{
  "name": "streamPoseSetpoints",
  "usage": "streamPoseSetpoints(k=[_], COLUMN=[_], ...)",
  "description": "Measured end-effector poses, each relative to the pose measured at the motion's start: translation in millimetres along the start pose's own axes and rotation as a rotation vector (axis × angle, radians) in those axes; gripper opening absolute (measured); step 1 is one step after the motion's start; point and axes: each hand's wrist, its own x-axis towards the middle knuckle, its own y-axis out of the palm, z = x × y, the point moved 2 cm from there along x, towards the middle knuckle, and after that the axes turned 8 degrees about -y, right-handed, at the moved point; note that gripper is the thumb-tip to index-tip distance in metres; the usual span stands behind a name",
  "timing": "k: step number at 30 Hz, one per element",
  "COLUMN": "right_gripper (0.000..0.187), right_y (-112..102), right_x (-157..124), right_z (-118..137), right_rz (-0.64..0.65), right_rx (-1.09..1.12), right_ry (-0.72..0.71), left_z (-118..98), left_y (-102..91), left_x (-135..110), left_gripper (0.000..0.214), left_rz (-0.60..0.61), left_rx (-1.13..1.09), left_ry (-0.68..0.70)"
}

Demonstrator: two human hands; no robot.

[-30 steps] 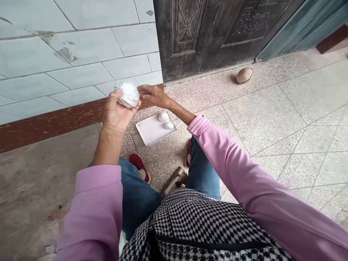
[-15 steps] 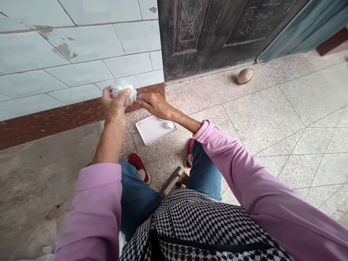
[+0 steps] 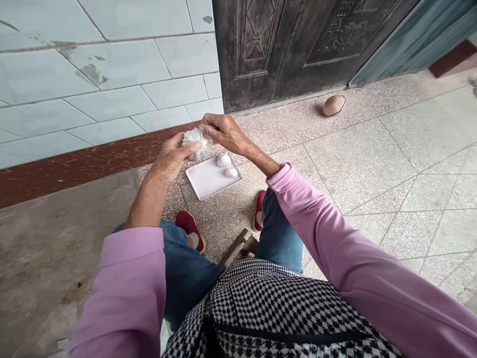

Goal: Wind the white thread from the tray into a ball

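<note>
In front of the wall base, my left hand (image 3: 172,161) grips a white, shiny pom-pom (image 3: 197,144) made of many thin strands, its thumb laid across the face. Closed in a pinch, my right hand (image 3: 225,132) is at the upper right edge of the pom-pom. What its fingertips hold is too small to make out. Below the hands a pale rectangular tray (image 3: 204,184) rests on the floor. Two white balls, apparently of string, lie at its right end: an upper ball (image 3: 224,160) and a lower ball (image 3: 231,172).
A tiled wall (image 3: 112,64) with a red-brown base and a dark carved door (image 3: 257,59) stand ahead. A tan ball-like object (image 3: 334,105) lies by the door. Between my red shoes, part of a wooden stool (image 3: 238,247) shows.
Both hands have moved to the right, bringing the pom-pom nearer the tray. Its face is turned more toward me. The upper ball in the tray now shows fully.
</note>
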Motion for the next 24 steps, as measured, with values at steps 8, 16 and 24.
streamPoseSetpoints(k=[8, 16, 24], right_gripper=[0.055, 0.043, 0.047], right_y=[1.6, 21.1, 34.2], right_x=[17.6, 12.5, -8.0], right_z=[-43.7, -18.3, 4.8], right_rz=[-0.1, 0.072, 0.253], right_rx=[0.097, -0.059, -0.154], right_ry=[-0.008, 0.069, 0.019], left_z=[-5.1, -14.3, -12.3], left_y=[9.9, 10.0, -9.6], left_x=[-2.8, 6.1, 10.5], left_gripper=[0.085, 0.078, 0.094], left_rz=[0.174, -0.049, -0.211], left_rx=[-0.243, -0.411, -0.298], left_ry=[0.061, 0.148, 0.19])
